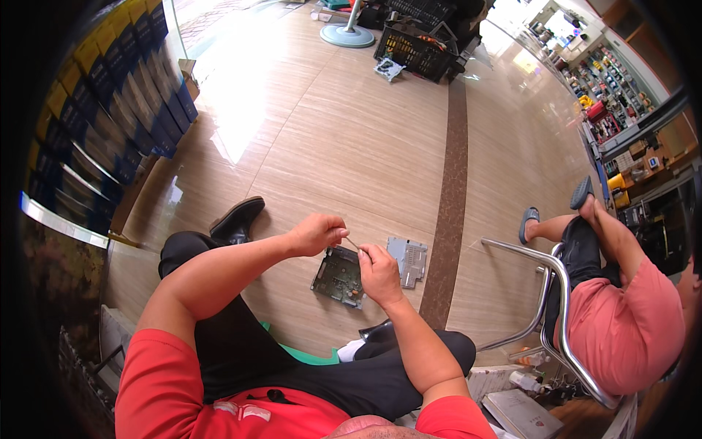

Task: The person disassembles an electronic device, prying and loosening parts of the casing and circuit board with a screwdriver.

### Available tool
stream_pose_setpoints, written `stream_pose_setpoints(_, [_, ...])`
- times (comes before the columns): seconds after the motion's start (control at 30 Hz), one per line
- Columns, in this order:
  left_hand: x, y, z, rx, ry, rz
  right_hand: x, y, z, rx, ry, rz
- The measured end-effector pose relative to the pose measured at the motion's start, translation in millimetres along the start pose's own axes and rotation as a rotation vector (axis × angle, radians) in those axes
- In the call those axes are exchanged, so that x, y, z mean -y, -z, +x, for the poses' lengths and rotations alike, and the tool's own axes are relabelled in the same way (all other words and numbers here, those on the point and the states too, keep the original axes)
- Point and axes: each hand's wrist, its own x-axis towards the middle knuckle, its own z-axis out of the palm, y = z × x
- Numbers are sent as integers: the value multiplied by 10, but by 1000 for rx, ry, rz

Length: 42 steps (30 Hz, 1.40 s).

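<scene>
Left hand [318, 234] was closed, pinching one end of a thin tan rod [352, 242]; my right hand [380, 274] gripped its other end, toward four o'clock. The rod's exact kind could not be told. Below, the circuit board unit [338, 279] lay on the floor [351, 161], with a grey metal plate [411, 256] at its three o'clock.

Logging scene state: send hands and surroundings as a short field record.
left hand: pinching one end of a thin piece, kind unclear
right hand: fingers at the piece's other end
below hands: circuit board on the floor
right of board: grey metal plate
far right: seated person in a pink shirt, metal-framed chair
far end: black crate
</scene>
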Motion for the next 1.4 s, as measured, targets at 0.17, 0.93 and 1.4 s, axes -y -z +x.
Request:
stream_pose_setpoints(0.17, [15, -15, 13, -13, 6, -99, -14, 0, -3, 2, -13, 0])
stream_pose_setpoints(0.93, [54, -12, 54, 16, 116, -364, -36, -13, 9, -68, 1, 4])
stream_pose_setpoints(1.4, [50, 37, 41, 7, 97, -415, -6, -16, 9, -42, 4, 8])
